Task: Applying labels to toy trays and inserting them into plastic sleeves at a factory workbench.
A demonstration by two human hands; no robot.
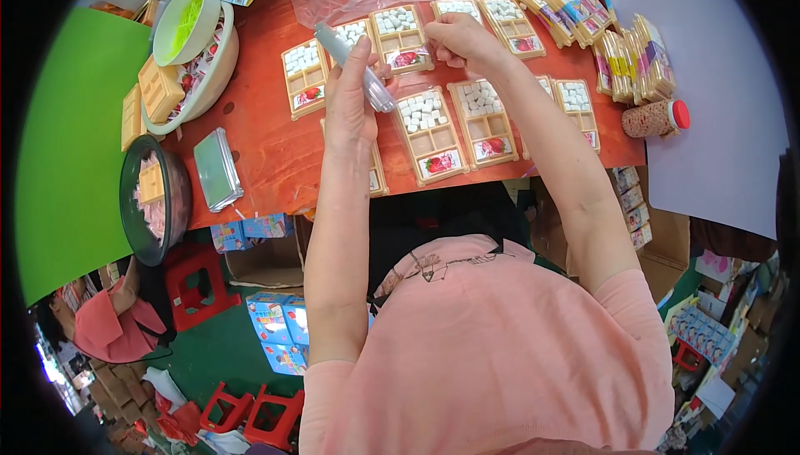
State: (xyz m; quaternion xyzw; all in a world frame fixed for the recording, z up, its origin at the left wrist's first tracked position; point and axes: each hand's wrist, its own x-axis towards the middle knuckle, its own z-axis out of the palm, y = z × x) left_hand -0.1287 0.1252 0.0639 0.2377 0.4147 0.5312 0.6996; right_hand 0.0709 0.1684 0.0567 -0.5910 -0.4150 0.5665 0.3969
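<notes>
"What does the left hand (353, 98) have?"

"It's wrapped round a slim stack of clear, greyish plastic pieces (380, 95), tilted over the left end of the trays (432, 140)"

"And the right hand (467, 42)?"

"Curled narrow by the far row; I cannot tell whether it pinches anything"

"How do the trays look?"

"Pale tan, divided, in two rows on the reddish counter (271, 159): chunky white pieces (424, 110) fill the far compartment, small compartments lie midway, and a red strawberry picture (438, 162) brightens the near end"

Left hand (351, 105) curled in a grip — right hand (468, 42) (bunched up) slightly farther forward, both forearms (337, 222) bare.
</notes>
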